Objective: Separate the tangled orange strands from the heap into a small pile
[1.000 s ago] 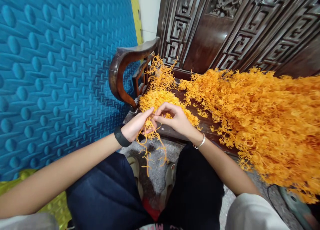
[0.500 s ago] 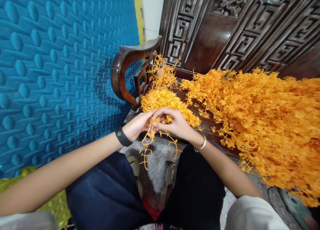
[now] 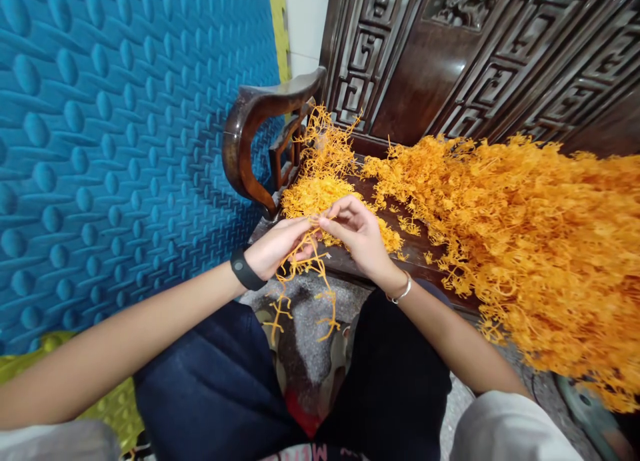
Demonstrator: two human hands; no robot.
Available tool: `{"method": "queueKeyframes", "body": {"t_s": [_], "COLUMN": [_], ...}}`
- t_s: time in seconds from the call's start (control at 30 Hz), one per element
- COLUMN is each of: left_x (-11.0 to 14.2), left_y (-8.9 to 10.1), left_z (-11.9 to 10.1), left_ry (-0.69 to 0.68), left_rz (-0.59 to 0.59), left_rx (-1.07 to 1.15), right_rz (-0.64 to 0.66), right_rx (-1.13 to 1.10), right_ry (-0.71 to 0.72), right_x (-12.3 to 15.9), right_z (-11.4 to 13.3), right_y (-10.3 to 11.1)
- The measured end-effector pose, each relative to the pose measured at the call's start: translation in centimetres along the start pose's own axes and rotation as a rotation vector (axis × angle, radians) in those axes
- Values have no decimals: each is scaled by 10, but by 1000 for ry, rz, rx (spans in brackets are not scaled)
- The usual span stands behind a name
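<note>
My left hand (image 3: 277, 246), with a black band on its wrist, is closed on a bunch of thin orange plastic sprigs (image 3: 300, 274) that dangle down over the floor between my knees. My right hand (image 3: 359, 231), with a silver bracelet on its wrist, pinches the top of the same bunch beside the left fingers. Both hands hover at the front edge of a dark wooden bench seat (image 3: 415, 247). Just behind them lies a small heap of orange pieces (image 3: 320, 191). A much larger pile of orange sprigs (image 3: 530, 227) covers the bench to the right.
The bench has a curved armrest (image 3: 250, 124) at the left and a carved wooden back (image 3: 450, 54). A blue embossed foam mat (image 3: 115, 134) stands as a wall on the left. Grey speckled floor (image 3: 310, 341) shows between my dark-trousered legs.
My right hand rose and shifted slightly back toward the small heap while still pinching the sprigs. The dangling strands swung and now hang lower. My left hand stayed nearly in place.
</note>
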State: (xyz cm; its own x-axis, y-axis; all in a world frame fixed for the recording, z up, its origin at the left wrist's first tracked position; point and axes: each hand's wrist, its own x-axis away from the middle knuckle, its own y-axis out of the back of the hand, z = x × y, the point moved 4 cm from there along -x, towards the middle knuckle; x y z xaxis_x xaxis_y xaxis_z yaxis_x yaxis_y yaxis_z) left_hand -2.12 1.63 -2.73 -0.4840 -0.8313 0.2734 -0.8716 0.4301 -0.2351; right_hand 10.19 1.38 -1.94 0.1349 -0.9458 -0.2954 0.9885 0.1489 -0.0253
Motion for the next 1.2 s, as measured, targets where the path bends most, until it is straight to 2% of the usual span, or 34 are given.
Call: {"method": "queueKeyframes", "body": {"t_s": [0.17,0.27,0.33,0.43,0.6,0.7,0.83,1.0,1.1,1.2], "left_x": [0,-1,-1,2,8,8,6,5,5,5], "left_y": [2,0,0,1,8,10,8,8,9,8], "left_z": [0,1,3,6,6,3,3,2,1,1], "left_ry": [8,6,0,16,21,19,39,-11,-21,-15], "left_rz": [-23,6,16,-5,-69,-112,-94,-78,-75,-52], "left_rx": [-62,-12,16,16,-28,-16,-7,22,35,55], "right_rz": [-198,-249,-312,-520,-600,-545,-326,-160,-144,-154], "right_rx": [-74,-123,-133,-90,151,261,351,471,585,656], "right_ry": [-10,-64,-74,-20,-46,-143,-249,-183,-130,-144], "right_x": [0,-1,-5,-17,-36,-36,-36,-43,-48,-53], "right_z": [-4,-9,-13,-16,-18,-24,-36,-45,-51,-61], "right_y": [2,1,11,55,142,161,152,142,141,142]}}
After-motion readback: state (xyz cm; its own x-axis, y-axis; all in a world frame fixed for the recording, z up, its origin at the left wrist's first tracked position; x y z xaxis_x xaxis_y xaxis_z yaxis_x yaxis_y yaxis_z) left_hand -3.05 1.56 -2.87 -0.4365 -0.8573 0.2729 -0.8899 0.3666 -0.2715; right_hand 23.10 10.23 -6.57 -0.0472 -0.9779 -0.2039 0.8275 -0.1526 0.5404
